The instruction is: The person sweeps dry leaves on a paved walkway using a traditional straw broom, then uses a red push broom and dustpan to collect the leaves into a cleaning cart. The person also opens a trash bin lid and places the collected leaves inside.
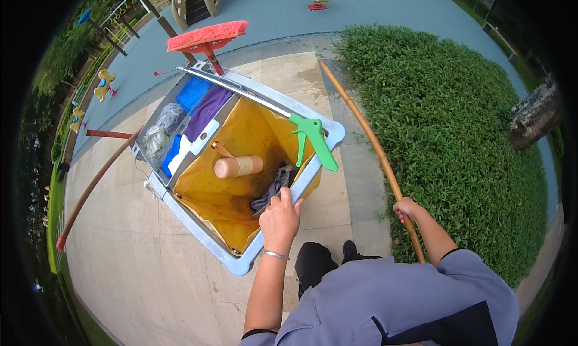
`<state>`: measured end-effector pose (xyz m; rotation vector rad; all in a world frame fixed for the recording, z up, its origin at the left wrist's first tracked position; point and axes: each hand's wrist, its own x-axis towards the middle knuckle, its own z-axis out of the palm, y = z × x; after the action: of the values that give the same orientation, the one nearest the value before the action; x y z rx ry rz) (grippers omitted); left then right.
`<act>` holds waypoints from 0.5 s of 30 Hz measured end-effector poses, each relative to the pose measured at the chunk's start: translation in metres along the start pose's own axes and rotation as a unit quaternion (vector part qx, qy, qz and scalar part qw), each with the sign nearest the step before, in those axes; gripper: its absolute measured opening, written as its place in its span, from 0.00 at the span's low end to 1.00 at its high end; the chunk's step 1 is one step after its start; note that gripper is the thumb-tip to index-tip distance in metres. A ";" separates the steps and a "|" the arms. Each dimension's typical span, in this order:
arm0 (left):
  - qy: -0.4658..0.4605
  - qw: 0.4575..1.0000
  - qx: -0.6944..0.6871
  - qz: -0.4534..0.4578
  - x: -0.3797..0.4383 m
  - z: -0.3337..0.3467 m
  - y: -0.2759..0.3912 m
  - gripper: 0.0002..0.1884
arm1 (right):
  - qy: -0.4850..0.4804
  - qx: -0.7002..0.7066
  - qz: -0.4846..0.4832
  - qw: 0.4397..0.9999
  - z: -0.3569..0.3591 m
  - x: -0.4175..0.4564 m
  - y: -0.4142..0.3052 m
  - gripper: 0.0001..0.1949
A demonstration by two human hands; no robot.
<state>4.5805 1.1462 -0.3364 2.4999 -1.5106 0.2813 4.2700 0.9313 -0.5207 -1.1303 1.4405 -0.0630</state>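
Observation:
My left hand (279, 219) grips the light blue frame (311, 176) of a janitorial cart. My right hand (406, 209) is wrapped around a bamboo pole (368, 129) slanting up beside the hedge. In the cart's yellow bag (246, 125) a pink bottle (238, 166) lies above dark striped cloth (271, 195). A litter picker's green handle (314, 138) rests over the frame near my left hand. Across the far end, a red-bristled broom head (207, 37) points up. The grey tray holds blue cloth (193, 94), purple cloth (210, 111) and bundled plastic bags (165, 127).
A clipped hedge (442, 134) borders the paving on the right. A reddish-brown handle (97, 183) sticks out from the cart's left side. Beyond the cart, blue playground flooring (280, 23) carries a climbing structure (194, 5) and spring riders (104, 84). A tree trunk (535, 113) stands at far right.

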 end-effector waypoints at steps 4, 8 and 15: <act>0.011 1.000 -0.001 -0.018 0.029 0.001 0.013 0.19 | -0.008 -0.037 -0.023 0.999 -0.009 0.049 -0.060 0.10; 0.027 0.998 -0.040 -0.045 0.061 -0.002 0.022 0.17 | -0.012 -0.103 -0.051 0.993 0.007 0.091 -0.103 0.08; -0.012 0.994 -0.084 -0.075 0.100 0.006 0.036 0.19 | -0.056 -0.135 -0.049 0.988 0.028 0.123 -0.135 0.07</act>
<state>4.5940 1.0437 -0.3125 2.4741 -1.2880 0.0954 4.3969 0.7976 -0.5332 -1.4025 1.3202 0.1284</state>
